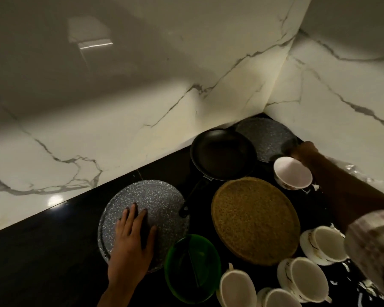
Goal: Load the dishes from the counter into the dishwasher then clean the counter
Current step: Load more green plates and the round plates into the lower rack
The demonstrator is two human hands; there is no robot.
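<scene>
Left hand (131,238) lies flat on the near speckled plate (151,200). Right hand (303,151) fingers' grip is unclear; its forearm could knock the white bowl (292,171) beside it.

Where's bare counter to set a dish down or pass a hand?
Free: the dark counter left of the speckled plate under the left hand, and the strip between that plate and the wall. Crowded: right half, where frying pan, woven tray, green bowl and cups sit close together.
</scene>
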